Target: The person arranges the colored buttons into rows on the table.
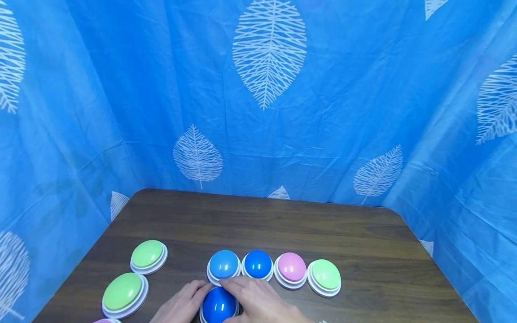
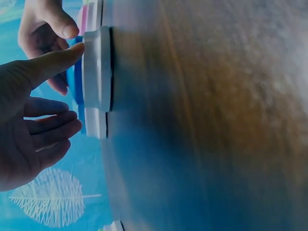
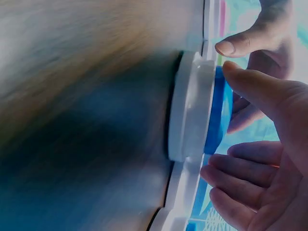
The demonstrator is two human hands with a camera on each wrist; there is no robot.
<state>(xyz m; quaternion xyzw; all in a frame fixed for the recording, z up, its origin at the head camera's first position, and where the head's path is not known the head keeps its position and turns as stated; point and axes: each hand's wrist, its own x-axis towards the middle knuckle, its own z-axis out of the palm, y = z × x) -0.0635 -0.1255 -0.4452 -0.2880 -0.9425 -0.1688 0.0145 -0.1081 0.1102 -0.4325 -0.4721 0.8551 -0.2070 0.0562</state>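
Observation:
A dark blue dome button point(image 1: 219, 306) on a white base stands at the near edge of the head view, between both hands. My left hand point(image 1: 181, 303) holds it from the left, its thumb at the near rim in the left wrist view. From the right, my right hand point(image 1: 260, 300) holds it, fingers bent round the far side and thumb point(image 3: 240, 77) against the blue dome. Just beyond the hands are a light blue button point(image 1: 224, 264) and another dark blue button point(image 1: 258, 264), whose front rims are partly covered by the right hand.
The row goes on rightward with a pink button point(image 1: 291, 267) and a green button point(image 1: 324, 274). At the left are two green buttons, one farther back point(image 1: 147, 254) and one nearer point(image 1: 122, 291), plus a cut-off pink one. Blue leaf-print cloth point(image 1: 274, 152) surrounds the wooden table point(image 1: 266, 220).

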